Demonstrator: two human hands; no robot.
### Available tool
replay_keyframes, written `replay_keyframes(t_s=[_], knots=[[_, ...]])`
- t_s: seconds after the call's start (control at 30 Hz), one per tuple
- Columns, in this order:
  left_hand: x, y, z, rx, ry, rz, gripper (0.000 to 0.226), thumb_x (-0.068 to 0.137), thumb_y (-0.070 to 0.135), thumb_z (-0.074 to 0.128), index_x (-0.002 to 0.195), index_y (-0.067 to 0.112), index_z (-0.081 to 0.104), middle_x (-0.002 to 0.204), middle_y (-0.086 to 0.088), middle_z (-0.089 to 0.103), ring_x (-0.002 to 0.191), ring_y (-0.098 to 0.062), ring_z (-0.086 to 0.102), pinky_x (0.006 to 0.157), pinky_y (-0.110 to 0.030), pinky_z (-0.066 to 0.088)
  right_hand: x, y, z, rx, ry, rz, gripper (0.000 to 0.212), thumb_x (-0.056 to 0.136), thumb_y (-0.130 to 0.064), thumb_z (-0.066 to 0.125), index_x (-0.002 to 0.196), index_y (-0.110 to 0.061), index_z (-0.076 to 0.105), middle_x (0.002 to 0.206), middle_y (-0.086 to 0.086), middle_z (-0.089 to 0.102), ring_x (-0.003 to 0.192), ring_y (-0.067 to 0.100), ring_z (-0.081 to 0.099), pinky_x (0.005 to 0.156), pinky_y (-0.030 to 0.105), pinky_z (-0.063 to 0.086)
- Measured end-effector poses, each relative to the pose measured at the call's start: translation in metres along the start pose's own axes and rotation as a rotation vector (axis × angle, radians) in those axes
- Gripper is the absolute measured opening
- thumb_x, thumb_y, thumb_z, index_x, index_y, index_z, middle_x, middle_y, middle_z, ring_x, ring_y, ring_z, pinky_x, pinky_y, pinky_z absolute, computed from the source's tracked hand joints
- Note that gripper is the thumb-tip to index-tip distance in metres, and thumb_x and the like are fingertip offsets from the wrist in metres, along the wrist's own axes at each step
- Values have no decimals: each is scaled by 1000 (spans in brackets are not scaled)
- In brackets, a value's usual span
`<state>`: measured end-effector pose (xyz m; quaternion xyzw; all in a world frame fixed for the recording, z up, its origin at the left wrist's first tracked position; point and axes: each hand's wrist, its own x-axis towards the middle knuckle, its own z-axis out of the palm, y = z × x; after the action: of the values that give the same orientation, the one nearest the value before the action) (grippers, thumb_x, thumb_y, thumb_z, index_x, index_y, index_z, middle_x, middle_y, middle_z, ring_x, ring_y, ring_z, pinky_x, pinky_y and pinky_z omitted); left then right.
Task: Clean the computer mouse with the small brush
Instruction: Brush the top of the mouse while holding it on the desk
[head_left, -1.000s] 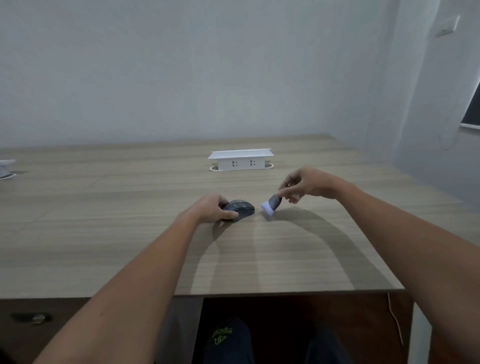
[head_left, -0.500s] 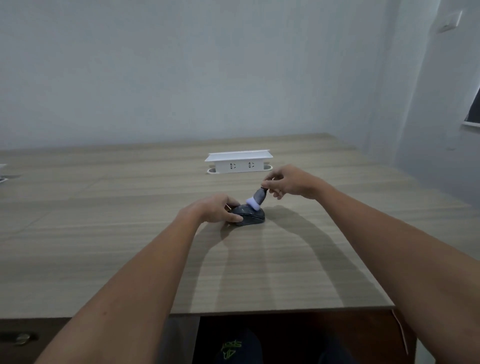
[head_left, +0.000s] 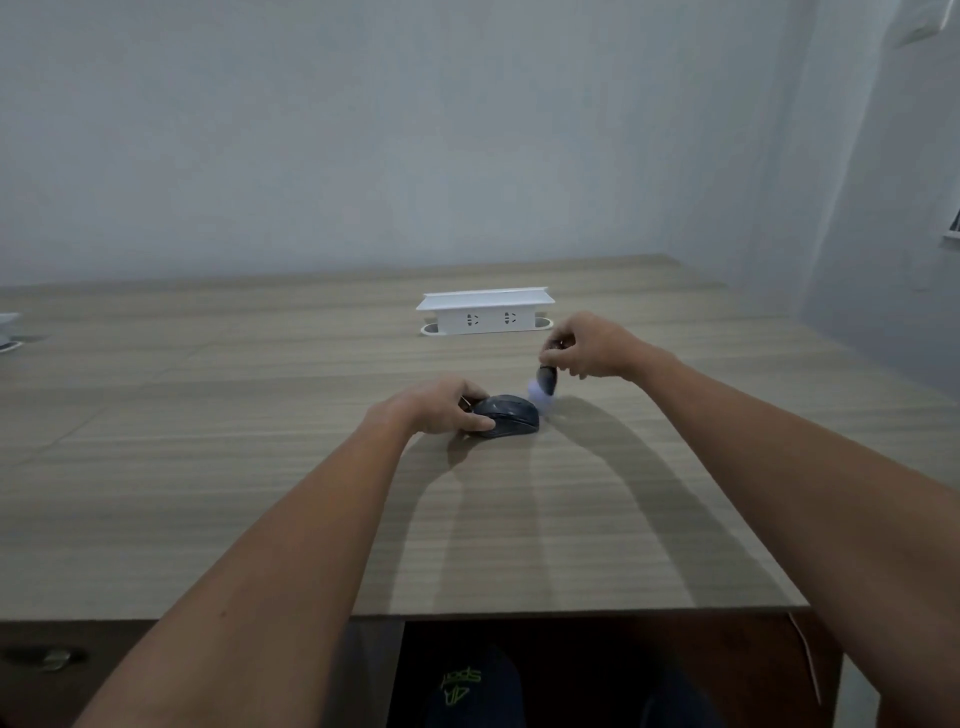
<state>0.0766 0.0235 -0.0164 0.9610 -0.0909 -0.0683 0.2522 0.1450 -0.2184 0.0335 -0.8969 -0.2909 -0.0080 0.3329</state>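
Head view: a dark computer mouse (head_left: 506, 415) lies flat on the wooden desk (head_left: 208, 415), roughly at the middle of its width and nearer the front edge than the back wall. Its long axis runs left to right across the picture, with the rounded free end pointing to the right; which end carries the buttons I cannot tell, as the surface is dark and soft in focus. The left hand (head_left: 434, 408) is clamped on the mouse's left end, thumb along the near side and fingers over the far side, pinning it to the desk. The right hand (head_left: 589, 348) is pinched shut on the small brush (head_left: 543, 387), gripping its dark handle from above. The brush hangs nearly upright, tilted a little, handle up and pale bristles down; the bristles are motion-blurred and sit just beside the right end of the mouse, and whether they touch it I cannot tell. Behind both hands, well apart from them, a white socket box (head_left: 485, 312) stands on the desk with its outlets facing the camera.
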Motion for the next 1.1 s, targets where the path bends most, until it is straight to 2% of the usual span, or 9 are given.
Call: replay_keyframes(t_s=[0.1, 0.27, 0.4, 0.5, 0.57, 0.7, 0.87, 1.0, 1.1], knots=[[-1, 1, 0, 17, 7, -7, 31, 84, 44, 70, 110, 27, 74, 103, 4, 76, 101, -21, 69, 99, -47, 50, -3, -1, 2, 197, 12, -18, 18, 93, -16, 68, 93, 1, 74, 66, 1, 61, 50, 9, 54, 50, 20, 49], [1, 0, 3, 14, 25, 0, 34, 85, 42, 71, 113, 23, 74, 104, 2, 77, 103, -22, 69, 100, -47, 50, -5, 3, 4, -60, 25, 23, 14, 90, -14, 66, 85, -4, 75, 65, 5, 63, 54, 16, 55, 48, 21, 46], [-1, 4, 3, 15, 27, -1, 31, 88, 40, 70, 112, 21, 74, 103, -1, 76, 102, -25, 68, 95, -42, 49, -5, -2, 6, 225, 51, -10, 20, 93, -17, 68, 95, 2, 74, 68, 3, 61, 53, 11, 53, 50, 19, 48], [-1, 5, 3, 37, 35, -8, 32, 88, 41, 70, 110, 20, 74, 102, -3, 76, 101, -27, 68, 94, -44, 50, -4, -3, 9, 70, -32, 26, 17, 92, -14, 67, 91, 1, 74, 65, 2, 62, 53, 12, 56, 48, 20, 48], [0, 5, 4, 38, 43, -15, 32, 87, 41, 70, 110, 19, 75, 102, -4, 77, 101, -27, 69, 96, -45, 51, -4, -3, 7, -25, 27, 49, 14, 91, -12, 65, 87, -1, 74, 63, 1, 61, 54, 14, 55, 46, 18, 45], [-1, 6, 4, 44, 45, -32, 31, 87, 42, 70, 107, 19, 74, 100, -4, 76, 100, -27, 68, 92, -44, 50, -7, -1, 10, 290, 40, 22, 19, 92, -16, 69, 93, 3, 74, 66, 3, 60, 47, 7, 51, 49, 19, 47], [-2, 8, 5, 35, 60, -21, 33, 87, 41, 71, 107, 16, 76, 98, -6, 77, 99, -28, 69, 91, -43, 52, -9, 2, 8, 27, 47, 71, 15, 88, -9, 64, 83, 0, 75, 68, 8, 67, 52, 13, 51, 47, 21, 44], [-3, 10, 4, 43, 63, -36, 32, 87, 42, 71, 104, 16, 76, 96, -6, 77, 88, -23, 67, 79, -35, 49, -10, -1, 7, 292, 40, 16, 21, 91, -15, 69, 92, 4, 74, 66, 2, 59, 49, 8, 50, 50, 21, 45], [-2, 10, 5, 49, 71, -48, 33, 86, 44, 72, 102, 16, 77, 96, -9, 77, 89, -26, 68, 79, -39, 51, -11, 1, 10, 109, -11, 44, 17, 88, -11, 67, 88, 4, 74, 64, 3, 61, 49, 8, 50, 48, 20, 44]])
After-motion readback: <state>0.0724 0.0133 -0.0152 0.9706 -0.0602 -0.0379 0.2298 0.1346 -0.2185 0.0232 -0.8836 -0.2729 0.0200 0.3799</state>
